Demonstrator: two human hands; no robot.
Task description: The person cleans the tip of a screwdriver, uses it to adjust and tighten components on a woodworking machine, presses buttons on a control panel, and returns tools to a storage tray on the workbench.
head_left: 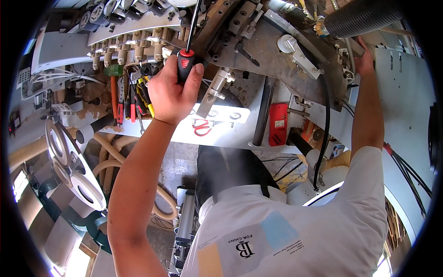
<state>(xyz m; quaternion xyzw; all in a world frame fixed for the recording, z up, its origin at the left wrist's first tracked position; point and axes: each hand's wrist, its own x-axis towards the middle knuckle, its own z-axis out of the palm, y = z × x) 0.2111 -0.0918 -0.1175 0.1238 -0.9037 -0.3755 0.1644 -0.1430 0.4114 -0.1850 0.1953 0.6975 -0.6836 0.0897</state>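
Note:
In my left hand point(171, 92) is a screwdriver point(185, 64) with a red and black handle, my fingers wrapped round it. Its long dark shaft points away from me toward the top of the view, and its tip is out of sight. Just right of the hand stands a silver pneumatic cylinder point(214, 92) on the machine. My right hand point(364, 60) reaches far right, against the edge of the machine beside a grey metal part point(356, 47). Most of its fingers are hidden, so its grip cannot be made out.
Pliers and other hand tools point(131, 94) hang left of my left hand. Red-handled scissors point(201, 127) and a red box point(278, 124) lie on the white ledge point(184, 134). A brown metal plate point(281, 60) fills the middle. A black cable point(326, 124) hangs before it, and a ribbed hose point(362, 18) crosses the upper right.

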